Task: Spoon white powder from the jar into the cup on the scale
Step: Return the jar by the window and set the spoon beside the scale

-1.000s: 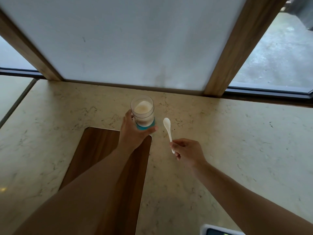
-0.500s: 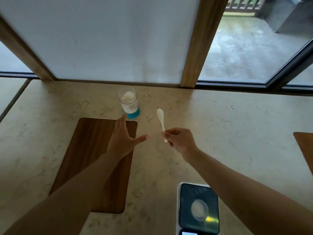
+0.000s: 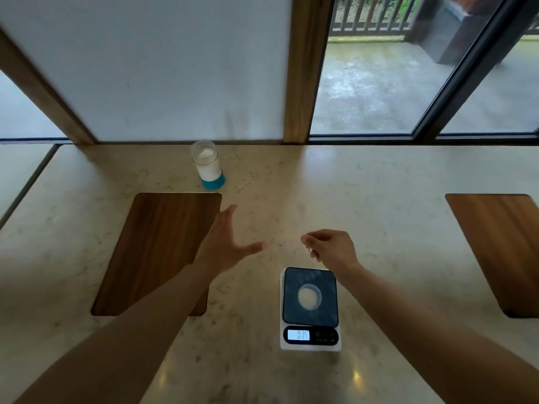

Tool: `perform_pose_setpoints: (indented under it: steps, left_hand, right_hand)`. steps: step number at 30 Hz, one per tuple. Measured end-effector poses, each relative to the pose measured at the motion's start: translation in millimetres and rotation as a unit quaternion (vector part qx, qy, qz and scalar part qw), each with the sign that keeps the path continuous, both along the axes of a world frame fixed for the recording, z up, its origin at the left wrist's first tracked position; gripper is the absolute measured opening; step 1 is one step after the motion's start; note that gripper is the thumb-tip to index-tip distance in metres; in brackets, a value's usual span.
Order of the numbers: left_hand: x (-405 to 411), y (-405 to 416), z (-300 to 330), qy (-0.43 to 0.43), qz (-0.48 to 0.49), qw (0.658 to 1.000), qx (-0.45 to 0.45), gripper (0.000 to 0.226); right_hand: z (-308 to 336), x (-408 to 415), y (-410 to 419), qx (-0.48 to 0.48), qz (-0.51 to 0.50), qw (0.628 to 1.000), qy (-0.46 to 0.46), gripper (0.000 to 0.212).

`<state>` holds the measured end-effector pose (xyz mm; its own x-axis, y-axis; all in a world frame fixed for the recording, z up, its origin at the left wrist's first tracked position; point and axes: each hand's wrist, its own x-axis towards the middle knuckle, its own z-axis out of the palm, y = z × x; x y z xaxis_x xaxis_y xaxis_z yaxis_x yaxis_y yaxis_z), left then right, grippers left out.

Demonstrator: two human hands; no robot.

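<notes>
A clear jar (image 3: 207,164) with a blue base and white powder inside stands open near the back of the counter. The scale (image 3: 310,309) sits close to me with its display lit. On its dark platform is the small cup (image 3: 309,296), seen from above, with pale powder in it. My left hand (image 3: 224,243) hovers open with fingers spread, well short of the jar. My right hand (image 3: 329,249) is just beyond the scale's far edge, fingers pinched together. The white spoon it held a moment ago is hidden in the grip.
Two dark wooden boards lie on the marble counter (image 3: 379,199): one (image 3: 157,252) under my left forearm, one (image 3: 498,249) at the far right. A white wall panel, wooden posts and a window close off the back edge behind the jar.
My left hand let go of the jar and drew back toward me, open. My right hand pulled back toward the scale, which has come fully into view as my head moved.
</notes>
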<state>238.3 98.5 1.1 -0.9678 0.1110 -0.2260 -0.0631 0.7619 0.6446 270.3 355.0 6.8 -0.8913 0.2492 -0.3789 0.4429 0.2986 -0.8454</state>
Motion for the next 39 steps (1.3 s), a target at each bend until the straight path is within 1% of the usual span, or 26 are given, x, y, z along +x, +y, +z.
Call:
perform_pose_setpoints:
  steps: [4, 7, 11, 18, 22, 25, 27, 31, 35, 39]
  left_hand:
    - [22, 18, -1, 0.001, -0.022, 1.0, -0.008, 0.128]
    - [38, 33, -4, 0.005, -0.036, 0.999, -0.006, 0.129]
    - [56, 48, -12, 0.005, -0.057, 0.998, -0.015, 0.121]
    - [89, 64, -39, -0.02, -0.084, 0.996, -0.039, 0.128]
    - [109, 68, -56, -0.032, -0.095, 0.994, -0.035, 0.127]
    - [121, 72, -62, -0.026, -0.105, 0.994, -0.024, 0.122]
    - [127, 73, -64, -0.024, -0.11, 0.994, -0.017, 0.12]
    - [134, 75, -66, -0.021, -0.116, 0.993, 0.012, 0.105]
    - [140, 71, -73, -0.024, -0.118, 0.993, 0.013, 0.108]
    - [142, 68, -74, -0.02, -0.106, 0.994, 0.013, 0.109]
  right_hand:
    - [-8, 32, 21, -0.004, -0.026, 1.0, -0.006, 0.01]
    - [-14, 53, 34, 0.01, -0.04, 0.999, -0.008, 0.008]
    - [-25, 79, 51, 0.036, -0.044, 0.998, -0.007, 0.009]
    - [-54, 123, 75, 0.032, -0.071, 0.996, -0.041, 0.006]
    - [-68, 146, 83, 0.039, -0.049, 0.996, -0.062, 0.007]
    - [-77, 157, 84, 0.06, -0.042, 0.994, -0.076, 0.004]
    - [-82, 161, 83, 0.07, -0.037, 0.993, -0.086, 0.006]
    - [-91, 165, 82, 0.093, -0.02, 0.991, -0.099, 0.01]
    - [-97, 167, 77, 0.104, -0.001, 0.989, -0.104, 0.01]
    - [-99, 166, 74, 0.102, -0.005, 0.99, -0.096, 0.01]
